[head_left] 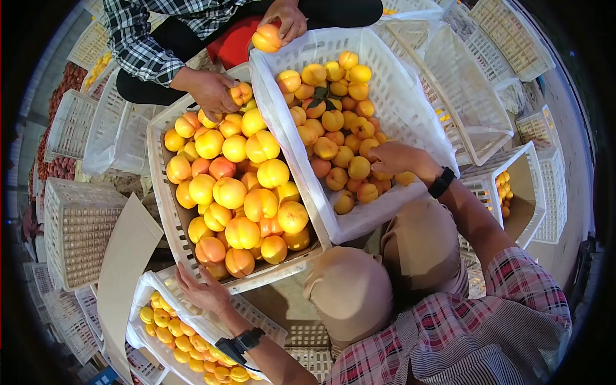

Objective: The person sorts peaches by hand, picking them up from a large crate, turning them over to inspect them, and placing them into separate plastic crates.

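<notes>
My left hand (pixel 202 292) lies against the near-left corner of a crate, fingers apart and nothing in them. That crate (pixel 292 273) is heaped with large yellow-orange peaches (pixel 242 232). To its right stands a crate with a white liner (pixel 359 224), holding smaller peaches (pixel 332 120) with a few green leaves (pixel 324 96) among them. My right hand (pixel 401 158) reaches over its right side, down onto the fruit. The fingers bend downward there and their tips are hidden, so I cannot tell whether they grip a peach.
Opposite me, a person in a checked shirt holds one peach (pixel 267 38) over the lined crate and another (pixel 240 94) at the heaped crate. A lined crate of peaches (pixel 168 327) stands at lower left, beside a cardboard sheet (pixel 125 256). Stacked crates (pixel 83 224) surround us.
</notes>
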